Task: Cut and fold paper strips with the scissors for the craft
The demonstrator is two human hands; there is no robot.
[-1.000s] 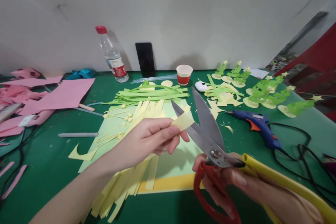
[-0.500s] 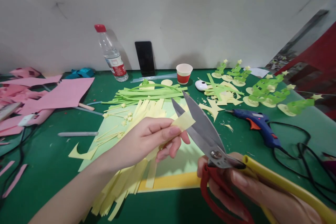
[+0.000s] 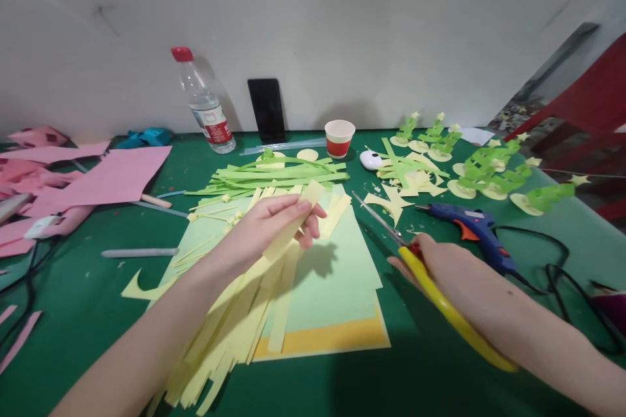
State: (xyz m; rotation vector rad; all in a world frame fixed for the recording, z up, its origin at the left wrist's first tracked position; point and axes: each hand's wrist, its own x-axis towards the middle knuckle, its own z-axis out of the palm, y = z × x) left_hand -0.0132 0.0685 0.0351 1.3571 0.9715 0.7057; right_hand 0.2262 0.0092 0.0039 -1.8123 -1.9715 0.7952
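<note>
My left hand (image 3: 267,225) pinches a pale yellow paper strip (image 3: 282,240) between thumb and fingers, above pale green sheets (image 3: 342,280). Shorter yellow pieces (image 3: 335,215) lie on the sheets beyond its fingertips. Many long yellow strips (image 3: 235,326) are heaped under that forearm. To the right, my right hand (image 3: 447,267) is closed on a pair of scissors (image 3: 381,216) with one yellow and one red handle. Their blades look edge-on, tips facing the back of the table; whether they are closed I cannot tell.
Behind are green strips (image 3: 278,174), a paper cup (image 3: 339,139), a bottle (image 3: 208,111) and a phone (image 3: 267,111). A blue glue gun (image 3: 472,228) with a black cord lies right, near green spirals with stars (image 3: 503,169). Pink paper (image 3: 117,172) covers the left.
The scissors have moved away from the strip, down to the right, and turned edge-on. My left hand has drawn slightly left and up, tilting the strip more upright. The view has shifted slightly.
</note>
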